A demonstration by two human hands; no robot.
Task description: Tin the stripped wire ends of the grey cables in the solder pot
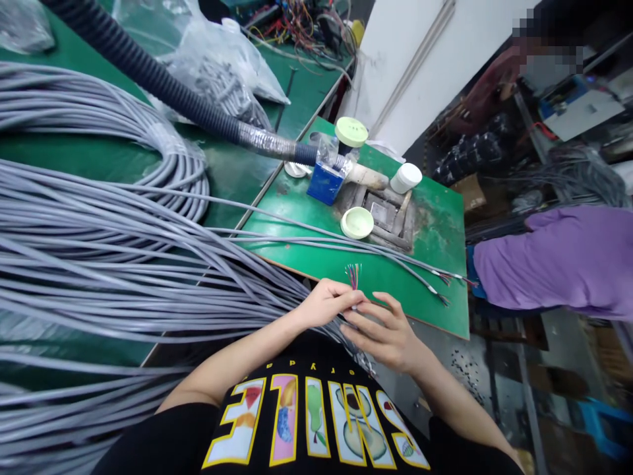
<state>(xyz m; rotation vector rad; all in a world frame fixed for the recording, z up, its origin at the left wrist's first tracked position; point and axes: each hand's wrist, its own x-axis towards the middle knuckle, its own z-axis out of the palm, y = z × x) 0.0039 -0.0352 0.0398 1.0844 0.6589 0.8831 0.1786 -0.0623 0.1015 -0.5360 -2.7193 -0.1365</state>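
Low centre of frame, nearest: left hand [326, 302] pinched shut around the end of one grey cable [352, 305], thumb and fingers closed on the jacket just below the stripped tip. Right hand [388, 333] just beside it, fingers half curled and loosely spread, fingertips touching the same cable end from the right; firm grip or mere steadying, cannot tell. Coloured inner wires [353, 275] fanned out of the jacket, standing upright, pointing toward the top of the frame. Long axis of the held end roughly vertical in the picture, then bending left and down into the bundle.

Progress, judged from the layout: held end already stripped, cores exposed and being sorted. Two finished-looking cables [435, 280] lying on the green board [445, 310] at centre right, long axes running left to right, stripped tips pointing right toward the board's edge. Large bundle of grey cables [99, 264] filling the left half, most ends hidden, so probably the bulk left to do.

Farther up the board: pale green lid [357, 222], blue box [325, 183], white jar [406, 177], second green-lidded jar [351, 132]. Black corrugated hose [148, 72] coming diagonally from upper left to the blue box. Right edge: another person's purple sleeve [554, 257], well apart from both hands.
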